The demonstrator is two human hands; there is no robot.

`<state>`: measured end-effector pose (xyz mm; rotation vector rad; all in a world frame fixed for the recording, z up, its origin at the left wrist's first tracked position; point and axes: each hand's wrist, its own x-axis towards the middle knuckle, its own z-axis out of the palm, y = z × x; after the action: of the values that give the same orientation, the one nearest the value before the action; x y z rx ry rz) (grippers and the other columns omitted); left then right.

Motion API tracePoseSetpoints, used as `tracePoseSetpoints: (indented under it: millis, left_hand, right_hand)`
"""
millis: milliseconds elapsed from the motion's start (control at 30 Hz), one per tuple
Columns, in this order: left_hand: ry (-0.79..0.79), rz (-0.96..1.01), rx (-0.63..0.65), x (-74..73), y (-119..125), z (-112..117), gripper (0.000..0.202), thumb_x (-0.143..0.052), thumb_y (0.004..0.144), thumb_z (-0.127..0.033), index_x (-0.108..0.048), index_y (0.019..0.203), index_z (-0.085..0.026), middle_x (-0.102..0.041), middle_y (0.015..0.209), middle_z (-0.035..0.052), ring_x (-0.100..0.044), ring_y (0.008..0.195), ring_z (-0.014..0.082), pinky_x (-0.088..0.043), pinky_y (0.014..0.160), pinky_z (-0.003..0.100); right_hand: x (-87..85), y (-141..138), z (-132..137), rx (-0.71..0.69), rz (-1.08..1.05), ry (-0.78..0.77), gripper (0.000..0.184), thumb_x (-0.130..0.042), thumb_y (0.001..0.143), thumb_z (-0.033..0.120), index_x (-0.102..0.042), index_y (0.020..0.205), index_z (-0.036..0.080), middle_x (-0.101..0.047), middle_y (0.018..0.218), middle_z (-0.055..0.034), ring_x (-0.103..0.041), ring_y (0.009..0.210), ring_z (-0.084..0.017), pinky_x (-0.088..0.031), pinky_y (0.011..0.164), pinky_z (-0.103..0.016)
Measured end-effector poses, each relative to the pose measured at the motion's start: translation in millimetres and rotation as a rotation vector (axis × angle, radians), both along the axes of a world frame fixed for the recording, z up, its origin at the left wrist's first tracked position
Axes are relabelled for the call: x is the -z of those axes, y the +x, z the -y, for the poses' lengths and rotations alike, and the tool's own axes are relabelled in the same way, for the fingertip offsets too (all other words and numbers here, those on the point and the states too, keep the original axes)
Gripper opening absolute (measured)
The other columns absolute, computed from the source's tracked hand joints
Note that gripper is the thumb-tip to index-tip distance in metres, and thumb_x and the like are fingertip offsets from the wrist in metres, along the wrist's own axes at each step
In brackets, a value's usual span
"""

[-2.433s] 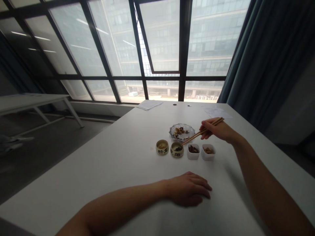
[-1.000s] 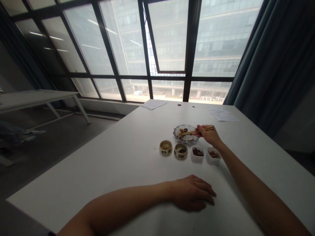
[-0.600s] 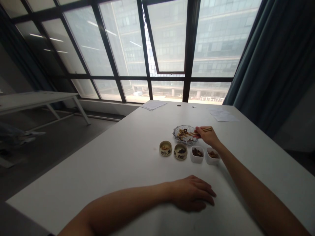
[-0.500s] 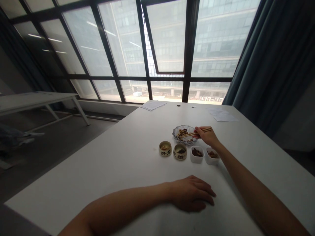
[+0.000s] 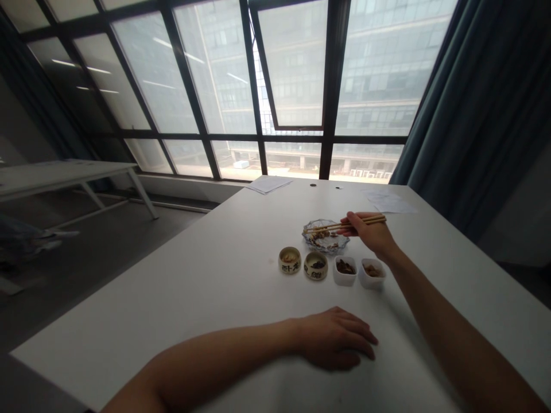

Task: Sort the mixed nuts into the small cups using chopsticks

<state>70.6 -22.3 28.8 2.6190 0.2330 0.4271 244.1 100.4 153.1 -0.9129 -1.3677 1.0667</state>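
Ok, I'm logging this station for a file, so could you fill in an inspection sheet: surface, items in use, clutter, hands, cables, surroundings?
Surface: white table.
Items in use: chopsticks over the glass bowl of mixed pieces, contact unclear; nearer, a row of two lettered bowls and two white tubs, all with contents.
Clutter: papers towards the far end, both sides.
Hands: right hand grips the chopsticks; left hand rests palm down, fingers extended.
Cables: nothing seen.
Surroundings: windows, one pane tilted open; blue curtain at right; another table at left.
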Motion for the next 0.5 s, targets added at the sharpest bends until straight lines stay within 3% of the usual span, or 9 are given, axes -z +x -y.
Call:
tracePoseSetpoints:
  millis: [233, 500]
  left_hand:
    - [-0.002, -0.004, 0.011, -1.1, 0.4, -0.4, 0.036, -0.053, 0.095, -0.034, -0.067, 0.126, -0.021, -0.066, 0.145, 0.0085, -0.054, 0.143, 0.0241, -0.036, 0.124, 0.038]
    - [0.017, 0.012, 0.007, 1.5, -0.1, -0.6, 0.037, -0.053, 0.095, -0.033, -0.067, 0.127, -0.021, -0.066, 0.145, 0.0083, -0.054, 0.143, 0.0239, -0.035, 0.125, 0.038]
  right_hand:
    - [-1.0, -24.1, 23.7, -0.195, 0.073, -0.049, 0.049, -0.086, 0.072, 0.067, -0.079, 0.075, 0.018, -0.080, 0.074, -0.0112, -0.080, 0.066, -0.028, -0.069, 0.062, -0.033]
    - [2.5, -23.4, 17.9, -0.168, 0.036, -0.032, 0.059, -0.085, 0.068, 0.072, -0.079, 0.078, 0.014, -0.079, 0.071, -0.0116, -0.079, 0.062, -0.025, -0.067, 0.056, -0.028]
